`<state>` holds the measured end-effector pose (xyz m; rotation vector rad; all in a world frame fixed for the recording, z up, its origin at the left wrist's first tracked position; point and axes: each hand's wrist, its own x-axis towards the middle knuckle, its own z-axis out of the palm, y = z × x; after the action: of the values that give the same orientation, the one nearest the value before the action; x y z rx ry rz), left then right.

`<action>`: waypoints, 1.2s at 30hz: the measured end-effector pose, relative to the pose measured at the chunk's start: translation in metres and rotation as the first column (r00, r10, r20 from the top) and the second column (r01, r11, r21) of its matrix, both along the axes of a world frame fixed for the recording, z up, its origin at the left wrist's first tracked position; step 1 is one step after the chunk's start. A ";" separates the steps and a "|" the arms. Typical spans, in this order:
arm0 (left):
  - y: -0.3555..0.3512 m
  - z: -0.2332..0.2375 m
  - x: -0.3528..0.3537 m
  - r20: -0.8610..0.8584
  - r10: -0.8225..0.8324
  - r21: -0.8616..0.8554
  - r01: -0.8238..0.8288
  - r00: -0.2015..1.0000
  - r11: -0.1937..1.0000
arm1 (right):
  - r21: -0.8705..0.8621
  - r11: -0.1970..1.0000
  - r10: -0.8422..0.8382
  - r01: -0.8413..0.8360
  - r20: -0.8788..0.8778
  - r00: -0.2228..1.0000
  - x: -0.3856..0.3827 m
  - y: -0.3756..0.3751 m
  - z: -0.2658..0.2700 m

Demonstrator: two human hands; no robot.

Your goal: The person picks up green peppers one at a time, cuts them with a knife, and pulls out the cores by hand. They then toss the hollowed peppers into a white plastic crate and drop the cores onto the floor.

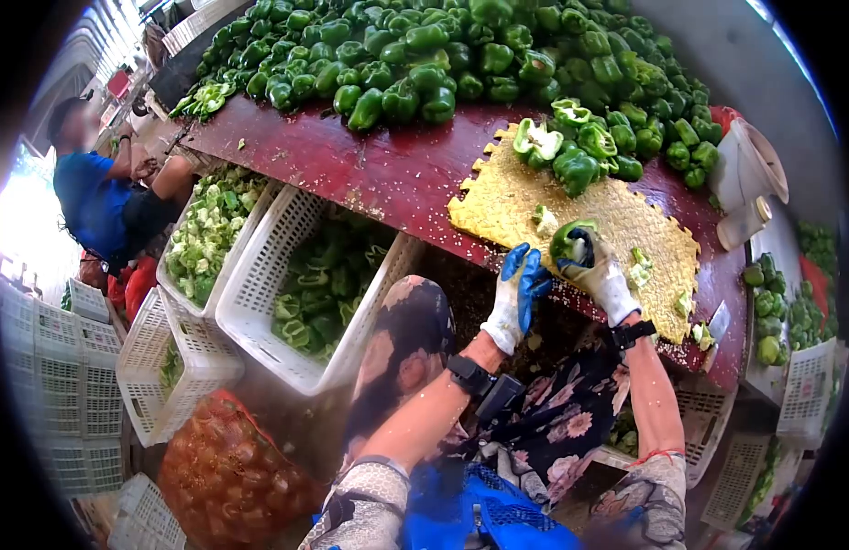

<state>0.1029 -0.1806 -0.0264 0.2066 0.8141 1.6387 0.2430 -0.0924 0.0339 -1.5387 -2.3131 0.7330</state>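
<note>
My left hand (519,295), in a white glove with blue coating, is raised at the table's front edge. Its fingers are stretched out and nothing shows between them. Just to its right, my right hand (603,275), gloved as well, grips a green pepper (571,240) that has an opening in it. Both are over the near edge of the yellow foam mat (507,197). A pale pepper core (545,220) lies on the mat behind the held pepper. Cut peppers (537,142) rest at the mat's back edge, with light scraps (640,268) to the right.
Whole green peppers (424,55) are heaped across the back of the red table (351,156). White crates (250,293) with pepper pieces stand at the left, beside a red net sack (227,458). A person (104,188) sits at far left. A white bucket (750,160) is at the right.
</note>
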 end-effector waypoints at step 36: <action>0.009 0.005 -0.023 0.244 0.040 0.164 -0.082 0.969 0.983 | -0.013 1.000 0.000 0.004 0.343 0.939 -0.011 -0.066 0.067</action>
<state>0.0799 -0.1712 -0.0219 0.1023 0.4982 1.7540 0.2319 -0.1582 0.1010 -1.7977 -2.5516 0.5108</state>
